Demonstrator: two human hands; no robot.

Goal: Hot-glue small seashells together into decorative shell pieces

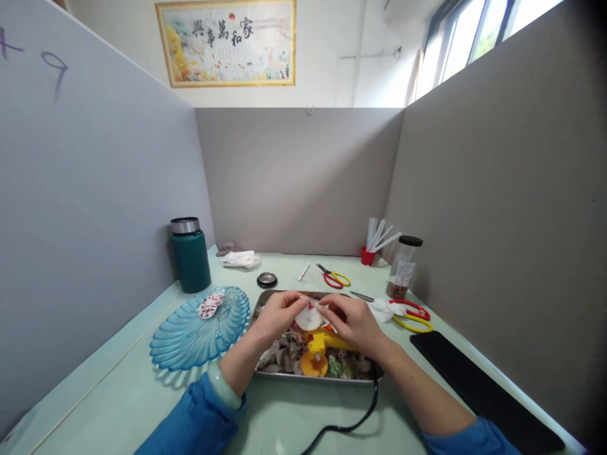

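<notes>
My left hand point(281, 314) and my right hand point(351, 321) meet over a metal tray point(327, 379). The fingertips of both are pinched together around something small and pale that I cannot make out. Just below them is a white round piece point(309, 318) with a red mark; whether the fingers touch it is unclear. Under my right hand lies a yellow hot glue gun point(318, 347), its black cord point(353, 428) running over the tray's front rim. Shells and stone-like bits point(286, 352) fill the tray, partly hidden by my hands.
Left of the tray are a blue shell-shaped plate point(190, 338) with a speckled piece point(210, 306) and a green bottle point(190, 260). Scissors point(334, 278), a cup of glue sticks point(368, 256), a jar point(403, 268), more scissors point(413, 322) and a black slab point(478, 385) lie behind and right. Grey partitions surround the table.
</notes>
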